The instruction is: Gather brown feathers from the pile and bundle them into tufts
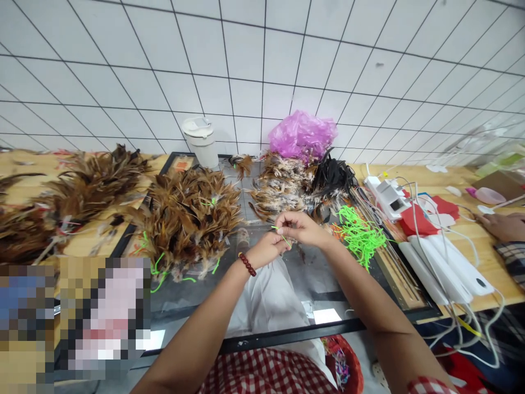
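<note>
Just above the middle of the front table edge, my left hand (267, 249) and my right hand (300, 227) meet with fingertips pinched. Between them runs a short bright green string (284, 236), which both hands grip. Anything else inside the left fingers is hidden. A dark red bead bracelet (247, 264) circles my left wrist. Beyond the hands lies a pile of pale-based brown feathers (279, 183), with black feathers (333, 176) beside it. A heap of green strings (361, 234) sits right of my right hand. To the left rises a large pile of brown feathers (188, 216), green ties among it.
A white lidded cup (200, 143) and a purple plastic bag (302, 134) stand against the tiled wall. Power strips (388, 198) and white cables lie at right, near another person's hand (502, 225). More brown feathers (96, 183) cover the far left. A red basket (348, 361) is below the table.
</note>
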Motion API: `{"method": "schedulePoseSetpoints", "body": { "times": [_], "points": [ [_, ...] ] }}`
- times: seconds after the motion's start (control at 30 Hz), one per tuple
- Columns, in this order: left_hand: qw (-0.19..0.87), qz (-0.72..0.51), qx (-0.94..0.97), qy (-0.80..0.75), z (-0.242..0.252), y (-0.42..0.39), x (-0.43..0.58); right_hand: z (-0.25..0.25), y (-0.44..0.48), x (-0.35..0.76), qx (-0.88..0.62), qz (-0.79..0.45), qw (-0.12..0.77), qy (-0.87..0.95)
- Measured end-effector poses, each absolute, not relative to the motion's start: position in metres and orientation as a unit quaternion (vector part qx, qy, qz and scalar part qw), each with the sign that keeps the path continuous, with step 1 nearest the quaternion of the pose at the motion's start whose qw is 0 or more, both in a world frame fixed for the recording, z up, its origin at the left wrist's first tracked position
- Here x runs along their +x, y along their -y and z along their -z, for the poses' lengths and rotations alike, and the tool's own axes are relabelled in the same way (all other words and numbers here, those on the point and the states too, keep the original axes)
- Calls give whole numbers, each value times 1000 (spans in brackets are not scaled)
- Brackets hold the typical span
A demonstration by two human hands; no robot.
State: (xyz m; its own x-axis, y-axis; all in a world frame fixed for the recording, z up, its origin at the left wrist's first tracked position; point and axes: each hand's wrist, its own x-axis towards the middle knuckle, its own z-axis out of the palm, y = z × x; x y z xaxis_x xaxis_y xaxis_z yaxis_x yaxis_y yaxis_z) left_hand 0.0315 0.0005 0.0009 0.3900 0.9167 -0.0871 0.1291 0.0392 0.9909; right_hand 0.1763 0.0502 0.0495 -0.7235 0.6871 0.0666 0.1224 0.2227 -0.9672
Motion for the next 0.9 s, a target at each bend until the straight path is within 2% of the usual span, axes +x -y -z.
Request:
{"method": "schedulePoseSetpoints", "body": {
  "times": [0.23,0.37,0.63,0.73,0.9],
  "points": [
    [639,-392,538,-385,-14,1,29,-39,-67,165,-306,-632,271,659],
    [696,-434,454,-350,-30,-13,41,-48,-75,171,-344,-640,347,593],
    [745,-461,412,-251,-35,-57,54,-41,-97,185,-429,-538,457,564],
    [751,-455,407,-249,-31,-66,50,-33,-105,187,-449,-504,457,579],
    [760,-444,395,-263,-35,-70,43,-38,-114,178,-434,-518,445,587]
  ]
}}
